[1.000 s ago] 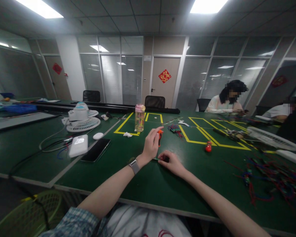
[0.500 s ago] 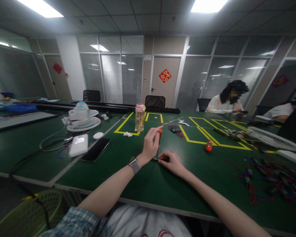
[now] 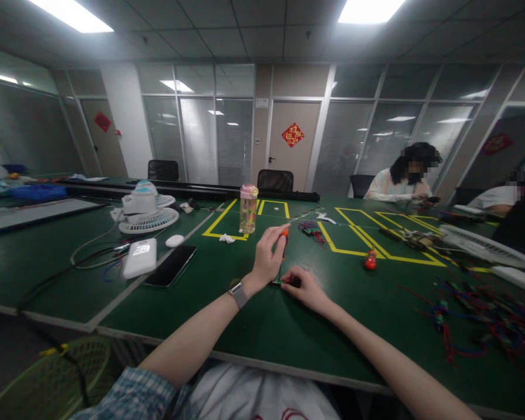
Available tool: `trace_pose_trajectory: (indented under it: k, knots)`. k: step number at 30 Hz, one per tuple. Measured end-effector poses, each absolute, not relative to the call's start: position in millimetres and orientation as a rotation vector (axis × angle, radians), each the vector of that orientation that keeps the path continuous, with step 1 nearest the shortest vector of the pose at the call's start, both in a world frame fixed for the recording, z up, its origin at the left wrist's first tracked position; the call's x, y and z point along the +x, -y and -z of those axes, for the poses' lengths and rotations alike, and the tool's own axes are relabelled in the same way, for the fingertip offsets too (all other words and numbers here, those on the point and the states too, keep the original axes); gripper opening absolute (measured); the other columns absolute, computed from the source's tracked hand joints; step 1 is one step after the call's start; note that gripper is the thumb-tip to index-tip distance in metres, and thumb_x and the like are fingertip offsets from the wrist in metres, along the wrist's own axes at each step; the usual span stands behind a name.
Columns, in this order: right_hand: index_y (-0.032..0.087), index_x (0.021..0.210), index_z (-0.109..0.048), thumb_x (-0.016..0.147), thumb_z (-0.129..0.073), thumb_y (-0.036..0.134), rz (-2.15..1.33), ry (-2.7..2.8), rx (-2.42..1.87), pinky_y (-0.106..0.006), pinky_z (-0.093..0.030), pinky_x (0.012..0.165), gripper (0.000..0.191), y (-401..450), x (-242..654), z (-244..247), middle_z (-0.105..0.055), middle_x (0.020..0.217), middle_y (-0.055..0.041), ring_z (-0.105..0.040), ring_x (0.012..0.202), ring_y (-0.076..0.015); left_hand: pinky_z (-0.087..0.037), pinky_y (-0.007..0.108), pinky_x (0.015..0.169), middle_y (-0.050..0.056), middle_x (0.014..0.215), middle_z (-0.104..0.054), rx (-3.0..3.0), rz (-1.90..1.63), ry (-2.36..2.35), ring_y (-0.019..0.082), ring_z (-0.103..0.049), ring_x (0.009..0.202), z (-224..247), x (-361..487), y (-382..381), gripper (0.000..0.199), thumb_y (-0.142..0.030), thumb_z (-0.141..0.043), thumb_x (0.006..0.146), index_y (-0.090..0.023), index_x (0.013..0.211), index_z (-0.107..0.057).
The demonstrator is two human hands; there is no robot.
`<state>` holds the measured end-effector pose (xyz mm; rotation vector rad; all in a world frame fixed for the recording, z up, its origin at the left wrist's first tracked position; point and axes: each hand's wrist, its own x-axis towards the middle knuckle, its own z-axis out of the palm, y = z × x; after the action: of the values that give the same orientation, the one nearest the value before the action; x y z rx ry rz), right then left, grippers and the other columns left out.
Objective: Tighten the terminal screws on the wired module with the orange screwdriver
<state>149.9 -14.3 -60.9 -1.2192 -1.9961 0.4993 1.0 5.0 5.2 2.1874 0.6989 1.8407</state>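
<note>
My left hand (image 3: 269,255) is closed around the orange handle of a screwdriver (image 3: 285,233), which stands upright with its thin shaft pointing down. Below its tip, a small green circuit board (image 3: 277,282) lies on the green table (image 3: 245,315). My right hand (image 3: 304,287) rests on the tabletop and pinches the board's right edge between thumb and fingers. The screwdriver's tip meets the board close to those fingertips; the exact contact spot is too small to make out. Part of the handle is hidden behind my left fingers.
A pink-lidded bottle (image 3: 248,210) stands beyond my left hand. Left are a black phone (image 3: 170,265), a white power bank (image 3: 140,258) and a white fan (image 3: 144,207). Right are a red figurine (image 3: 370,260) and a heap of wired boards (image 3: 476,321). A co-worker (image 3: 402,175) sits across.
The orange handle has turned slightly within my left fingers. Both hands stay in almost the same place, and the board has not visibly moved.
</note>
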Motion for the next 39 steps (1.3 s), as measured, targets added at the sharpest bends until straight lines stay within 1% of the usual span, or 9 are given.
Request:
trace_pose_trajectory:
  k: [3,7,10,16,24,29,32,37,39]
  knots:
    - [0.016,0.076,-0.064,0.073,-0.063,0.017,-0.494,2.011,-1.212,-0.024,-0.042,0.06,0.004,14.2,150.2,60.5,-0.059,0.069,-0.0001,-0.054,0.064,-0.013,-0.044,0.03,0.086,0.006,0.104,-0.061,2.18,-1.836,-0.703,0.016,-0.056,0.096,-5.1,0.9,-5.6,0.029,-0.018,-0.039,0.094,-0.02,0.118,-0.055]
    - [0.016,0.076,-0.064,0.072,-0.064,0.017,-0.484,2.013,-1.21,-0.024,-0.042,0.061,0.004,14.6,150.5,60.6,-0.059,0.068,0.0002,-0.054,0.063,-0.0129,-0.045,0.028,0.08,0.004,0.091,-0.057,2.195,-1.904,-0.777,0.015,-0.054,0.085,-4.3,1.4,-6.1,0.022,-0.023,-0.051,0.089,-0.021,0.109,-0.06]
    - [0.015,0.075,-0.064,0.072,-0.064,0.016,-0.481,2.01,-1.208,-0.024,-0.042,0.061,0.004,14.8,150.3,61.1,-0.058,0.068,0.0002,-0.054,0.063,-0.0128,-0.045,0.027,0.078,0.003,0.089,-0.053,2.193,-1.921,-0.782,0.014,-0.053,0.083,-4.2,1.5,-5.8,0.022,-0.027,-0.057,0.087,-0.021,0.107,-0.062]
    - [0.016,0.076,-0.064,0.072,-0.063,0.016,-0.498,1.994,-1.217,-0.024,-0.042,0.061,0.005,15.4,149.0,60.0,-0.058,0.068,0.0004,-0.054,0.063,-0.0125,-0.043,0.03,0.088,0.006,0.105,-0.06,2.176,-1.882,-0.702,0.016,-0.055,0.1,-6.3,1.0,-4.5,0.03,-0.019,-0.036,0.095,-0.02,0.115,-0.058]
    - [0.016,0.083,-0.066,0.071,-0.062,0.012,-0.491,2.004,-1.227,-0.025,-0.043,0.063,0.014,16.2,147.9,59.1,-0.059,0.071,-0.0004,-0.055,0.066,-0.0131,-0.045,0.031,0.087,0.007,0.104,-0.062,2.167,-1.933,-0.768,0.017,-0.057,0.096,-5.1,2.2,-6.4,0.025,-0.019,-0.045,0.092,-0.018,0.114,-0.057]
    - [0.016,0.088,-0.065,0.071,-0.065,0.016,-0.495,1.983,-1.237,-0.025,-0.044,0.065,0.018,15.5,147.6,61.2,-0.06,0.072,-0.0002,-0.055,0.067,-0.0134,-0.045,0.031,0.085,0.006,0.1,-0.062,2.175,-1.941,-0.788,0.016,-0.056,0.093,-4.5,2.1,-4.7,0.023,-0.018,-0.046,0.091,-0.017,0.11,-0.059]
    - [0.015,0.086,-0.066,0.071,-0.065,0.017,-0.494,1.983,-1.248,-0.025,-0.044,0.065,0.015,15.6,147.1,61.2,-0.061,0.072,-0.0007,-0.055,0.067,-0.0137,-0.045,0.03,0.083,0.006,0.098,-0.061,2.19,-1.933,-0.781,0.017,-0.056,0.092,-4.4,1.8,-3.6,0.023,-0.019,-0.048,0.09,-0.018,0.11,-0.059]
    - [0.015,0.082,-0.066,0.074,-0.063,0.017,-0.489,1.997,-1.231,-0.025,-0.043,0.063,0.009,14.3,146.9,62.4,-0.062,0.073,-0.0018,-0.055,0.067,-0.0138,-0.045,0.032,0.088,0.007,0.106,-0.061,2.176,-1.882,-0.71,0.017,-0.056,0.1,-3.3,1.1,-4.0,0.026,-0.02,-0.04,0.094,-0.019,0.111,-0.058]
    - [0.016,0.082,-0.066,0.074,-0.062,0.017,-0.484,1.998,-1.223,-0.025,-0.043,0.063,0.009,13.5,147.2,63.3,-0.062,0.073,-0.0016,-0.055,0.067,-0.0138,-0.045,0.032,0.086,0.007,0.105,-0.062,2.17,-1.884,-0.703,0.017,-0.056,0.098,-3.0,1.2,-4.3,0.027,-0.02,-0.038,0.094,-0.019,0.112,-0.058]
